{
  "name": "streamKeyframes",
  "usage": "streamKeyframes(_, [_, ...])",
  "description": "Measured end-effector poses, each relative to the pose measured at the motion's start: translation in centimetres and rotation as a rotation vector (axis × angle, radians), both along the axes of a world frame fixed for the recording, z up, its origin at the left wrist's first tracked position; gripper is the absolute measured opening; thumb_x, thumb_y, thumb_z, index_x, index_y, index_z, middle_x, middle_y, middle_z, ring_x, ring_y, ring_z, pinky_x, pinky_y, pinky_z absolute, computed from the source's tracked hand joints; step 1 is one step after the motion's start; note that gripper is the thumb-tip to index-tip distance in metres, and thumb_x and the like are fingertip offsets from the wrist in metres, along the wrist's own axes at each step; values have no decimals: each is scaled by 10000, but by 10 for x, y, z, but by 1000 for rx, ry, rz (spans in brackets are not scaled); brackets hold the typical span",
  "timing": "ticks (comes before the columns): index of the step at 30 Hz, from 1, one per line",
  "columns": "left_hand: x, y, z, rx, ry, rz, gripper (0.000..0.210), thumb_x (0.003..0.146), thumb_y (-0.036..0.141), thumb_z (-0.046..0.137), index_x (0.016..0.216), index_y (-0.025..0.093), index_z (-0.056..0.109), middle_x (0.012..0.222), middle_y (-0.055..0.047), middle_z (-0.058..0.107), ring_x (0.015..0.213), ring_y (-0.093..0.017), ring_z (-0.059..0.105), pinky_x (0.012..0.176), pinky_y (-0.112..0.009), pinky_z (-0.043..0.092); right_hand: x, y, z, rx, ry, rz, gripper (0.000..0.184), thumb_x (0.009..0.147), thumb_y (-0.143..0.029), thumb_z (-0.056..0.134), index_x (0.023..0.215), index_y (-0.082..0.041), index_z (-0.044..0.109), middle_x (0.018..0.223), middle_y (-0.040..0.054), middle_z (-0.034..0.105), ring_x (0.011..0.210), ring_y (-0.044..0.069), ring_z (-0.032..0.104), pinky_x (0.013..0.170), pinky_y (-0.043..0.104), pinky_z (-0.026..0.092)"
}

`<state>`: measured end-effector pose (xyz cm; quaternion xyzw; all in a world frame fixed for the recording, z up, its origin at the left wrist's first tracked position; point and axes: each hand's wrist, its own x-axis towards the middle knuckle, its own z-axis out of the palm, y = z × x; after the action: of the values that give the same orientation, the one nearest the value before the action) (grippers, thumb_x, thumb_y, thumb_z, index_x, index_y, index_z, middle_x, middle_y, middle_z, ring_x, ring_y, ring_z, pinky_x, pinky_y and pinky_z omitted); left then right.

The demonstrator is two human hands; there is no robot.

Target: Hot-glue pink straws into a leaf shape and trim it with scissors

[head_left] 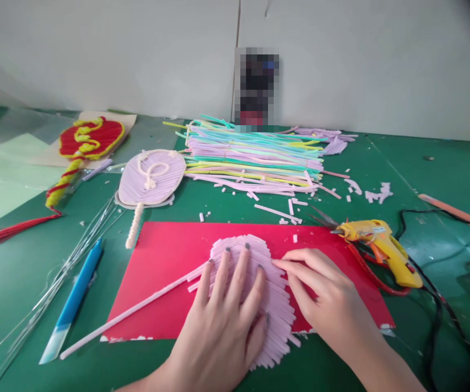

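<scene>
A rounded panel of lilac pipe cleaners (278, 305) laid side by side rests on a red sheet (165, 245), its lower end passing the sheet's front edge. My left hand (222, 305) lies over the panel with fingers spread, hiding much of it. At the panel's right edge, my right hand (320, 288) pinches the end of a pipe cleaner between thumb and fingers; the exact grip is partly hidden. One long lilac pipe cleaner (137, 310) sticks out to the lower left from under my left fingertips.
Right of the sheet lies a yellow glue gun (382, 242) with a black cord, over red-handled scissors (376, 277). Behind are bundled pipe cleaners (255, 149) and offcuts. Leftward lie a lilac fan (151, 179), a red fan (92, 139), thin wires (72, 261) and a blue pen-like tool (75, 299).
</scene>
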<state>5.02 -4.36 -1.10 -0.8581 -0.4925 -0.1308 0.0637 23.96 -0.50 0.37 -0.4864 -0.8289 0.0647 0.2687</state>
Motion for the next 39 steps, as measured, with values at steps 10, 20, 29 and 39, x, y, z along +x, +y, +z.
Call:
streamKeyframes(10, [0, 0, 0, 6, -51, 30, 504, 900, 470, 454, 1318, 192, 500, 1410, -229, 476, 1292, -366, 461, 1037, -482, 306, 1, -1, -1, -17, -9, 8, 271, 874, -66, 489, 996, -179, 703, 905, 67, 674, 854, 183, 637, 768, 327, 547])
streamKeyframes(20, [0, 0, -2, -2, -73, 20, 495, 892, 469, 480, 1302, 199, 538, 1431, -161, 481, 1303, -346, 451, 1076, -468, 274, 0, 0, 0, -16, 10, -3, 279, 876, -71, 480, 983, -197, 704, 897, 60, 676, 843, 176, 641, 766, 319, 548])
streamKeyframes(29, [-4, 6, 4, -19, -29, -71, 454, 924, 409, 429, 1274, 155, 567, 1416, -114, 510, 1269, -353, 482, 1046, -477, 304, 2, -1, -2, -28, 3, 10, 256, 878, -67, 497, 991, -182, 695, 913, 60, 666, 853, 178, 627, 774, 315, 533])
streamKeyframes(39, [-4, 5, 2, -16, -38, -56, 524, 926, 431, 431, 1364, 152, 493, 1415, -81, 517, 1272, -329, 478, 1071, -450, 267, 1, -1, 0, 9, 6, -14, 231, 872, -73, 519, 965, -180, 701, 907, 61, 670, 849, 182, 628, 787, 316, 524])
